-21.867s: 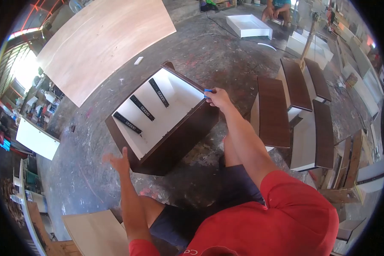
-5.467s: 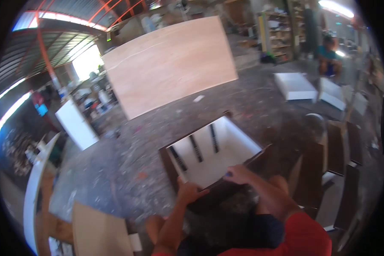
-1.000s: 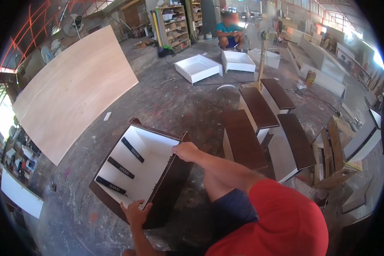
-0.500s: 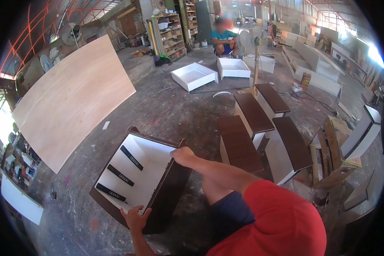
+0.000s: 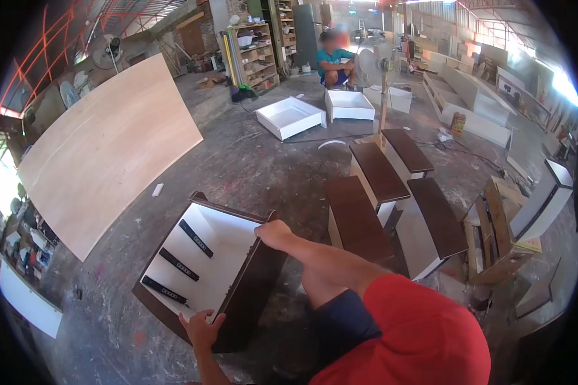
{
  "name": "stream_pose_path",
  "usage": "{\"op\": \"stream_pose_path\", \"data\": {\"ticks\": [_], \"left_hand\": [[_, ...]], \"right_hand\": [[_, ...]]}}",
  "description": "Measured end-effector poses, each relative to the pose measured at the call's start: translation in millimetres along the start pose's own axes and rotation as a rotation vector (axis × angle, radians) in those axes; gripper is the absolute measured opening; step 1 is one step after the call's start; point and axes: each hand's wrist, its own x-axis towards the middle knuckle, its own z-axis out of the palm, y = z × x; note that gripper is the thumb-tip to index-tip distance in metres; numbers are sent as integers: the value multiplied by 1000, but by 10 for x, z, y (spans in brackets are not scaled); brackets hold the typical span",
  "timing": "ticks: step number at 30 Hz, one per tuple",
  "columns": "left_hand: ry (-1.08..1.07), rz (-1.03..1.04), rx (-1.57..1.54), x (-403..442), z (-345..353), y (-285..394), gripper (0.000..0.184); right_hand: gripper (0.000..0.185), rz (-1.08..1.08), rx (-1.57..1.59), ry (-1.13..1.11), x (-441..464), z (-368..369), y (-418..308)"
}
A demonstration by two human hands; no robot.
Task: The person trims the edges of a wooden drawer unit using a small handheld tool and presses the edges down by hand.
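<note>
A dark brown cabinet carcass (image 5: 253,298) with a white interior stands on the floor before me, its open side facing up toward me. Several black drawer slides (image 5: 178,263) are fixed along its left inner wall. My right hand (image 5: 274,235) is closed over the cabinet's right edge near the far corner, its fingertips partly hidden. At the near end, my left hand (image 5: 202,328) touches the rim with thumb and fingers spread apart.
Several brown-fronted drawers (image 5: 359,215) stand to my right, beside a wooden crate (image 5: 494,231). Two white drawers (image 5: 290,117) lie farther off, near a crouching person (image 5: 334,64) and a fan (image 5: 368,64). A large plywood sheet (image 5: 112,147) leans at left.
The view has shifted very slightly. Both hands stay at the same spots on the cabinet, and nothing else has visibly moved.
</note>
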Motion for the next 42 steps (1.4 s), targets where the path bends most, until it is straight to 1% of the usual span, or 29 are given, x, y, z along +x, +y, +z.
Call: {"op": "stream_pose_path", "data": {"ticks": [3, 5, 6, 7, 10, 11, 14, 18, 19, 21, 22, 24, 25, 26, 27, 29, 32, 35, 38, 39, 42], "left_hand": [[3, 9, 11, 25, 74, -87, 64], [42, 32, -1, 95, 28, -30, 64], [39, 32, -2, -4, 34, -33, 64], [33, 25, -5, -18, 36, -26, 64], [33, 19, -5, 12, 4, -18, 64], [34, 20, -7, 15, -5, -4, 64], [51, 25, -13, -1, 39, -24, 64], [42, 25, -24, 5, 25, -24, 64], [45, 34, -15, 19, 27, -31, 64], [37, 30, 2, 12, 66, -62, 64], [74, 66, 24, 27, 133, -120, 64], [117, 122, 66, 69, 273, -271, 64], [125, 144, 78, 51, 281, -293, 64], [97, 112, 47, 31, 209, -211, 66], [31, 62, 4, 44, 102, -123, 69], [8, 35, 28, 51, 90, -118, 70], [-30, -20, 2, 35, 9, -32, 71], [-8, 7, 25, 32, 37, -63, 66], [4, 11, 18, 52, 36, -57, 71], [0, 7, 16, 58, 33, -54, 71], [-8, 6, 11, 50, 32, -57, 70]], "right_hand": [[17, -167, -70, -25, -253, -38, -330], [16, -156, -87, 14, -158, -115, -273], [15, -142, -83, 12, -210, -60, -253], [20, -148, -207, -32, -152, -91, -259], [18, -302, -161, -38, -320, -45, -438], [16, -375, -53, -12, -396, -45, -482], [16, -258, -138, -87, -298, -125, -435], [18, -287, -130, -31, -373, -72, -526], [19, -377, -76, 2, -421, -35, -629], [19, -304, -134, -135, -408, -40, -658], [20, -274, -152, -218, -400, -82, -714], [23, -44, -146, -100, -265, 98, -524], [24, -63, -169, -125, -252, 51, -528], [19, -202, -235, -120, -290, -27, -588], [17, -412, -97, 38, -350, 158, -560], [15, -457, -38, -75, -515, 49, -811], [13, -426, -29, -64, -435, 80, -668], [12, -385, -136, -29, -376, 174, -695], [11, -488, 82, -40, -567, 210, -940], [12, -466, 127, -48, -572, 211, -983], [12, -440, -5, -31, -448, 195, -827]]}}
